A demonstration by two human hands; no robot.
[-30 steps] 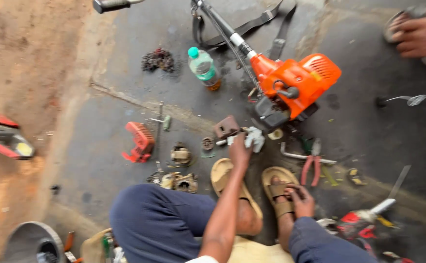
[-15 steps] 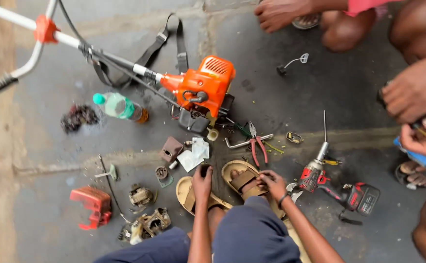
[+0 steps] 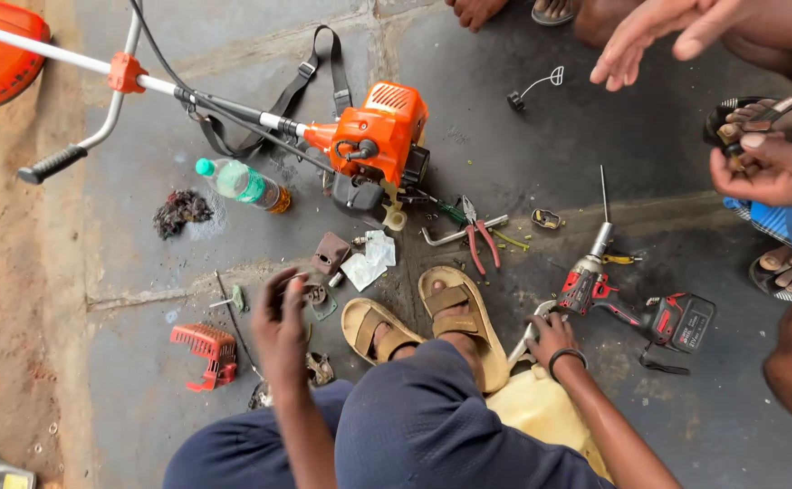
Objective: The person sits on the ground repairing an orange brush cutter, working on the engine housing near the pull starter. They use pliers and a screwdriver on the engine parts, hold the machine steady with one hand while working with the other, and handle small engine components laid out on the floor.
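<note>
Hovering over the floor, our left hand [image 3: 280, 328] spreads its blurred fingers, holding nothing, just beside the small metal part [image 3: 312, 296]. Our right hand [image 3: 552, 337] pinches a silvery tool [image 3: 524, 337], well apart.

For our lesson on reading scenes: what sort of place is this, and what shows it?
Probably an informal outdoor repair spot: an orange brush cutter lies on the concrete floor, with pliers, a cordless drill and loose parts around it.

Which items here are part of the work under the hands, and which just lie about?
In hand:
left hand over small metal engine parts
right hand on grey metal tool

Lying about:
orange brush cutter engine
green plastic bottle
red-handled pliers
red cordless drill
</note>
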